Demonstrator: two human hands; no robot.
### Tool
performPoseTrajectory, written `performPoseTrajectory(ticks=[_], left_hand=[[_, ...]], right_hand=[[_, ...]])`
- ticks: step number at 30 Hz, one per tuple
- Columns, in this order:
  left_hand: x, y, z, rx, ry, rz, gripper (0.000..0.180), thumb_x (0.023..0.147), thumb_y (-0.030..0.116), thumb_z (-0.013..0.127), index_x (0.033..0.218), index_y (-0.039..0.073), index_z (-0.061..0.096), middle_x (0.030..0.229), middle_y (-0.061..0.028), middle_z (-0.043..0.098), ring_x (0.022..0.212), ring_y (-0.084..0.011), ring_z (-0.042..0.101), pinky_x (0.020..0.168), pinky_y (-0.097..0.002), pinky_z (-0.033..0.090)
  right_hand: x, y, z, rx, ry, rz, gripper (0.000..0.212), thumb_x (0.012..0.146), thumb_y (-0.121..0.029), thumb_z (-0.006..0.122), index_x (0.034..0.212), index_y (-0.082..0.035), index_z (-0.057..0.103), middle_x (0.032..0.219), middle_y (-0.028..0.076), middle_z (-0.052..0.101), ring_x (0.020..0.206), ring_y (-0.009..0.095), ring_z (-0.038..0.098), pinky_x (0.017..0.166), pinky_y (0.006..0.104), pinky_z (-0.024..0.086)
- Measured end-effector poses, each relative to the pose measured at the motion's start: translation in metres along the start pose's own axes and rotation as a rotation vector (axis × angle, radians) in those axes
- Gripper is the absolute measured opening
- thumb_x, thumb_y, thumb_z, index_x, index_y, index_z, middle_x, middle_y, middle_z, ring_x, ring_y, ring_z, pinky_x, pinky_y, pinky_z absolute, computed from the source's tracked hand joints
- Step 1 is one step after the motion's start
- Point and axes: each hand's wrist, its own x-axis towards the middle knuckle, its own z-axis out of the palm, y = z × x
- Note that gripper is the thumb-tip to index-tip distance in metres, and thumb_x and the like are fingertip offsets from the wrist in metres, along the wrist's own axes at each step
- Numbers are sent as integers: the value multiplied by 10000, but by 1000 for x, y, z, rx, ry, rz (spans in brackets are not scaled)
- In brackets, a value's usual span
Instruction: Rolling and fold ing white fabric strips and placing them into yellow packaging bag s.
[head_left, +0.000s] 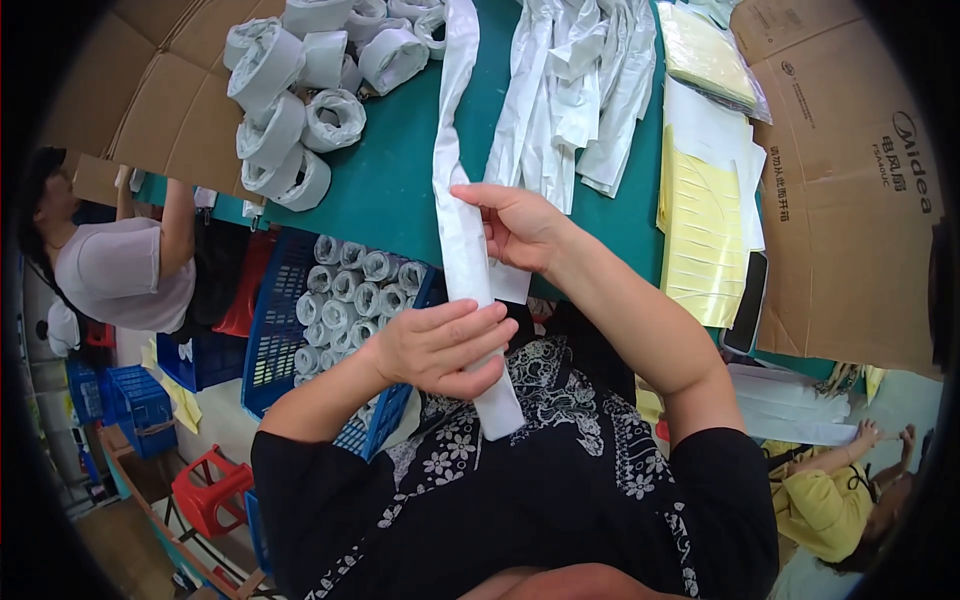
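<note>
A long, flat white strip [462, 250], folded like a sleeve of thin crinkled sheet, runs from the far side of the green table toward my chest. My left hand [440, 348] lies across its near part, fingers wrapped over it, and the loose end sticks out below. Farther up, my right hand [515, 228] pinches the strip's edge between thumb and fingers; some of those fingers are hidden behind the palm. Several similar white strips [570, 90] lie in a bunch on the table, to the right of the held one. Rolled white coils [333, 120] are piled at the far left.
A blue crate [275, 320] full of white rolls stands left of me, below the table [390, 200]. Yellow and white sheets [700, 230] and a cardboard box [850, 200] flank the right. A red stool [212, 490] is at lower left. Two other people sit at either side.
</note>
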Motion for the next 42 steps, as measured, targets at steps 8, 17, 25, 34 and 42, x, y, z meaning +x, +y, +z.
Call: performPoseTrajectory(ticks=[8, 17, 25, 34, 42], left_hand=[[-11, -4, -20, -64, -285, -64, 268, 813, 108, 539, 1071, 58, 589, 1081, -101, 610, 1027, -249, 591, 892, -349, 476], [-32, -26, -4, 1, -155, -11, 239, 791, 73, 566, 1019, 29, 619, 1014, -99, 642, 981, -235, 615, 852, -340, 506], [-16, -53, -5, 39, -91, 119, 247, 808, 78, 546, 1041, 39, 620, 1029, -96, 644, 998, -230, 610, 881, -340, 485], [-7, -50, -2, -48, -7, 16, 183, 761, 51, 598, 939, 15, 618, 955, -124, 653, 883, -249, 646, 820, -360, 514], [-12, -55, 9, -98, -13, 40, 182, 756, 42, 593, 932, 12, 629, 950, -123, 651, 895, -251, 641, 796, -354, 524]], right_hand=[[23, -12, 5, -369, 311, -205, 151, 825, -165, 611, 900, -34, 602, 804, 37, 630, 646, 103, 593, 547, 233, 473], [22, -12, 5, -302, 320, -108, 130, 834, -123, 598, 919, -25, 592, 811, 43, 630, 645, 106, 605, 540, 220, 491], [24, 2, -3, -409, 252, -184, 179, 838, -122, 608, 968, -10, 559, 831, 45, 623, 647, 98, 596, 523, 219, 476], [20, 11, -1, -534, 259, -472, 234, 824, -90, 621, 1017, 8, 532, 754, 32, 621, 618, 70, 562, 514, 209, 422], [10, 3, -1, -412, 232, -244, 230, 850, -176, 616, 1024, -41, 552, 826, 38, 623, 698, 100, 584, 590, 243, 467]])
